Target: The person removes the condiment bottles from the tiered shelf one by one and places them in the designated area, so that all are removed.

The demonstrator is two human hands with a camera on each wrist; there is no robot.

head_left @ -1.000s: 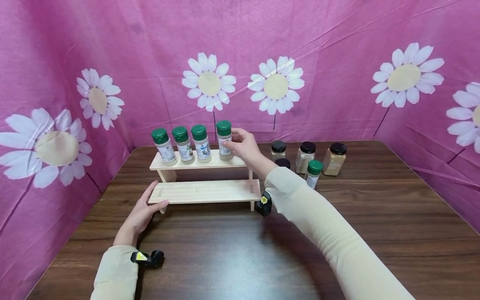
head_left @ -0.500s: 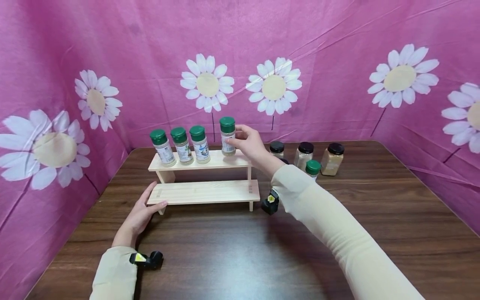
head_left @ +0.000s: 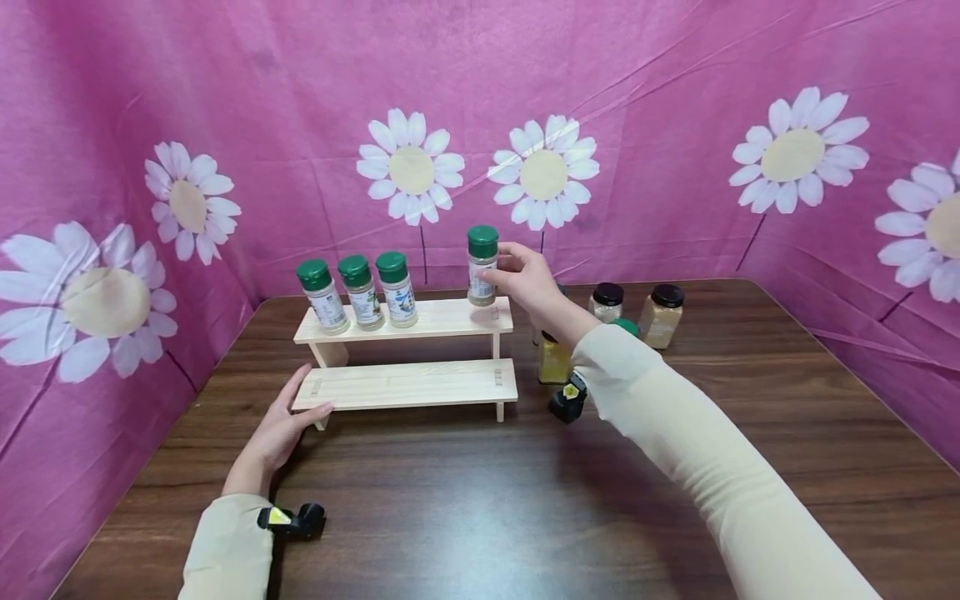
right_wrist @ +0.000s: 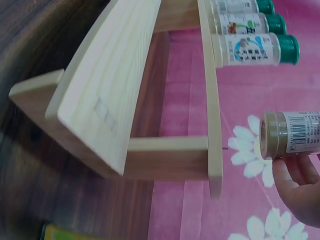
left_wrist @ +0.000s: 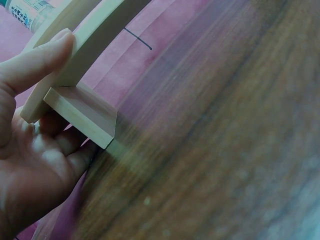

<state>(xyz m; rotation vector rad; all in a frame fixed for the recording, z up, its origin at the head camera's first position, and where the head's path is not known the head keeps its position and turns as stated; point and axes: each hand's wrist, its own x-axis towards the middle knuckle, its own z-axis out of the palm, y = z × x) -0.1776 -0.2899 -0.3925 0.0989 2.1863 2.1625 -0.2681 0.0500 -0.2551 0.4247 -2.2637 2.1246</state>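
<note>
The right hand (head_left: pixel 528 283) is pinching a green-capped jar (head_left: pixel 482 267) between thumb and fingers, keeping it upright and clear of the wooden rack (head_left: pixel 408 386), just above the right end of its upper shelf. The left hand (head_left: pixel 273 433) is gripping the front left corner of the lower shelf, its thumb pressing the front edge. Three more green-capped jars (head_left: pixel 362 293) are standing in a row from the upper shelf's left end. The rack is standing toward the left edge of the worktop (head_left: pixel 420 500). Right of it, a yellow-filled jar (head_left: pixel 555 362) and two black-capped jars (head_left: pixel 662 318) are standing, the latter near the back edge; the right arm is partly hiding a green cap (head_left: pixel 627 326). A pink curtain (head_left: pixel 465 67) with daisies is hanging behind.
</note>
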